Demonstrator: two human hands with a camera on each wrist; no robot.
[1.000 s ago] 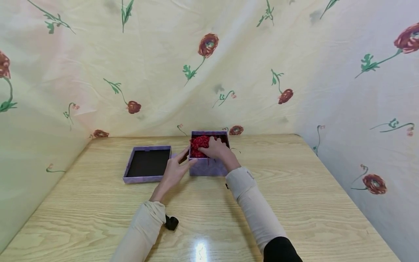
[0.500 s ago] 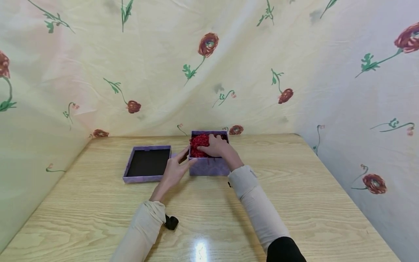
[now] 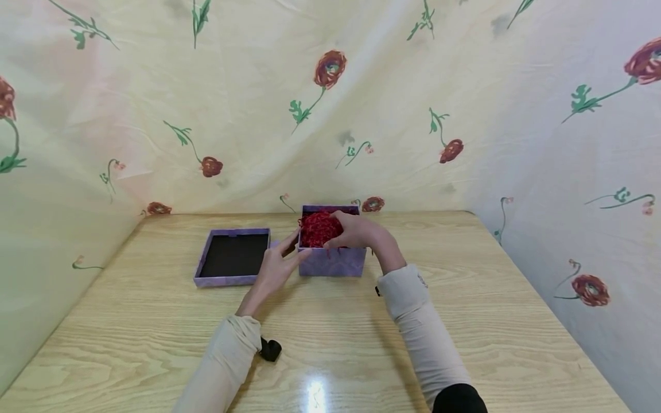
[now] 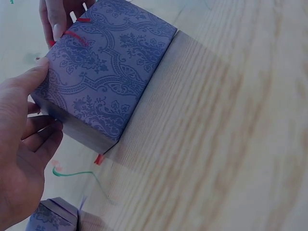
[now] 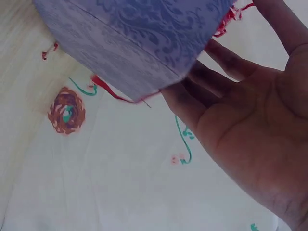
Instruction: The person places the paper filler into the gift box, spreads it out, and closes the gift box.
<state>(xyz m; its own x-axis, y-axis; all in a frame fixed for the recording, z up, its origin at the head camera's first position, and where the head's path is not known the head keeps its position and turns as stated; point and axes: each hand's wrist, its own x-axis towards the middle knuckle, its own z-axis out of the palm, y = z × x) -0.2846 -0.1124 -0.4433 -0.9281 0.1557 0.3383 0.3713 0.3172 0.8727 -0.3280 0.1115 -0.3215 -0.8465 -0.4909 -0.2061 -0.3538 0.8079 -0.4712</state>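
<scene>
Right fingers [image 5: 185,107] have shifted rightward, their grip on red shreds [image 3: 316,230] unclear; left fingers [image 4: 49,141] clasp the box [image 3: 330,263].

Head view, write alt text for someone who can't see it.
A person's right hand reaches into a purple box of red shreds, while the left hand holds its near left corner. The lid lies upturned to the left on a wooden table.

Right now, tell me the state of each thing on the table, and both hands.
Purple box: upright, open at the top.
Red shredded filling: inside the box, a few strands hanging outside.
Lid: off, lying inside up, left of the box.
Left hand: grips the box's near left corner.
Right hand: at the filling, right side of the opening; fingertips partly hidden, grip unclear.
</scene>
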